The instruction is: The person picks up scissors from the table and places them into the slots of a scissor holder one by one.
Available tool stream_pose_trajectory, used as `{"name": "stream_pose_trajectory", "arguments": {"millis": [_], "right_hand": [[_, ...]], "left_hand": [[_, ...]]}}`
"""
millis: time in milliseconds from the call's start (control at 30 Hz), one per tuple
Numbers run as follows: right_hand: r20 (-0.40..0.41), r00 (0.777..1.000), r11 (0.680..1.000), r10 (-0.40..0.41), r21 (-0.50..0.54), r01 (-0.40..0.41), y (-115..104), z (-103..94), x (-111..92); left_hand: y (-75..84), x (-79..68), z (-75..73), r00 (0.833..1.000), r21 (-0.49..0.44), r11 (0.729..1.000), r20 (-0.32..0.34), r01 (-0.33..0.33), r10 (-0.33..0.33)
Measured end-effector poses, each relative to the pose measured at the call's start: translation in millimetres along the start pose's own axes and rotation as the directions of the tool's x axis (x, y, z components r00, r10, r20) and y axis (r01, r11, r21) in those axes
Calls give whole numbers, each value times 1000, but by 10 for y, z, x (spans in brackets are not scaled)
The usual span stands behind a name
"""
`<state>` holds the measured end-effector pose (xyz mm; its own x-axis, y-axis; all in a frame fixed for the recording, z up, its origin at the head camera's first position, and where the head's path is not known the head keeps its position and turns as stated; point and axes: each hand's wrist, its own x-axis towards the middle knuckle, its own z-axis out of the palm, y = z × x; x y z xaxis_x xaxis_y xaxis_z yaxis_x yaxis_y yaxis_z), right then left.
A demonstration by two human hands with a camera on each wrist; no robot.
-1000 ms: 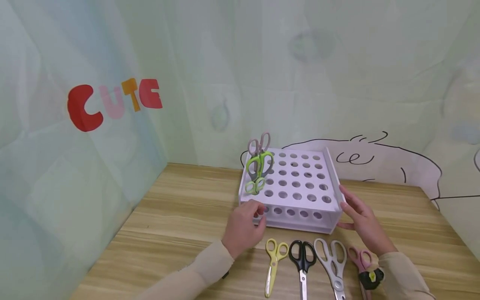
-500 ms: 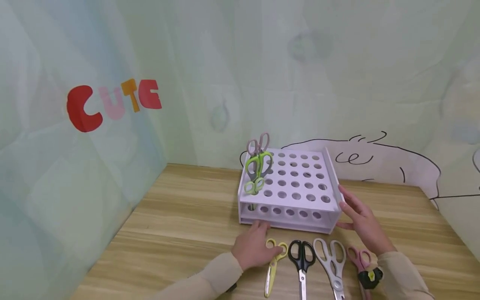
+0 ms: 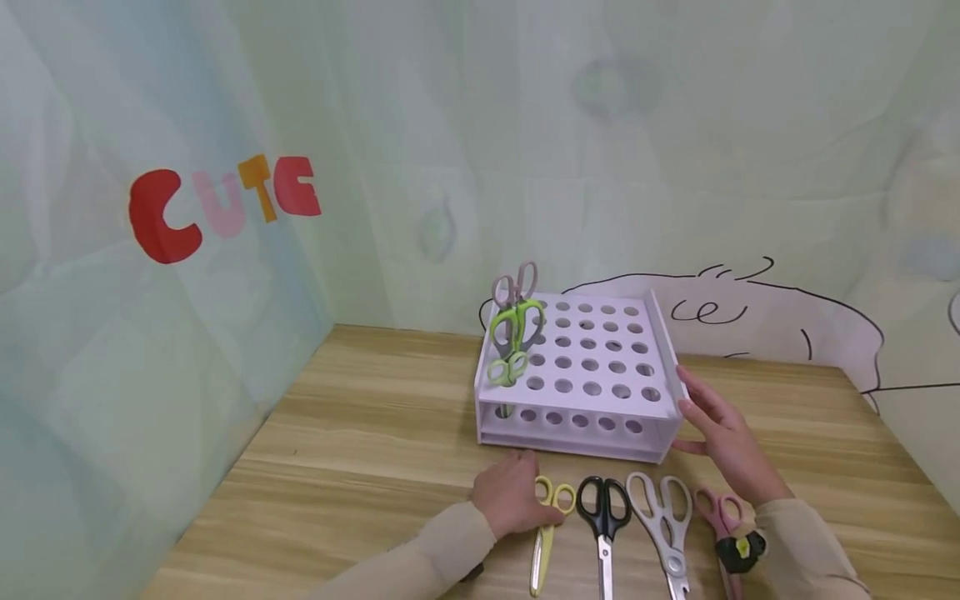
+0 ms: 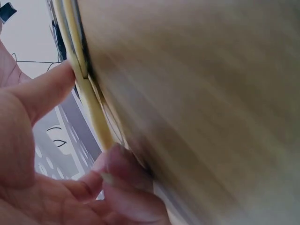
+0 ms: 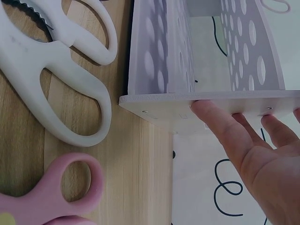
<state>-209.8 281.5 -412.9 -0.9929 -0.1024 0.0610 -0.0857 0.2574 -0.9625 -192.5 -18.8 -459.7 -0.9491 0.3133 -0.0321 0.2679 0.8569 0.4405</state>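
My left hand (image 3: 506,498) is at the yellow scissors (image 3: 543,558), which lie on the wooden table in front of the rack. In the left wrist view my thumb (image 4: 56,84) presses on the scissors near their middle, while curled fingertips (image 4: 123,164) meet the handle end. My right hand (image 3: 731,442) rests with extended fingers against the right side panel of the white rack (image 3: 663,350), a two-level stand with rows of round holes. Standing in its left column are mauve-handled scissors (image 3: 527,280), bright green scissors (image 3: 498,323) and small pale green scissors (image 3: 517,367).
To the right of the yellow pair lie black scissors (image 3: 603,521), grey scissors (image 3: 663,533) and pink scissors (image 3: 722,510), the last close to my right sleeve (image 3: 798,542). Fabric walls (image 3: 420,167) stand behind and to the left of the table.
My left hand has come down from the rack's front left corner to the yellow scissors, and its thumb now lies over their handles. My right hand stays against the rack.
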Motion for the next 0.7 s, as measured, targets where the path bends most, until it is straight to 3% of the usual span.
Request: {"name": "stream_pose_trajectory", "arguments": {"millis": [400, 700], "right_hand": [[1, 1000, 1000, -4, -1, 4, 6, 8, -1], [-5, 1000, 1000, -2, -3, 2, 8, 3, 4]], "left_hand": [[44, -20, -51, 1000, -194, 981, -27, -4, -1], [-12, -22, -86, 999, -272, 961, -20, -53, 49]]}}
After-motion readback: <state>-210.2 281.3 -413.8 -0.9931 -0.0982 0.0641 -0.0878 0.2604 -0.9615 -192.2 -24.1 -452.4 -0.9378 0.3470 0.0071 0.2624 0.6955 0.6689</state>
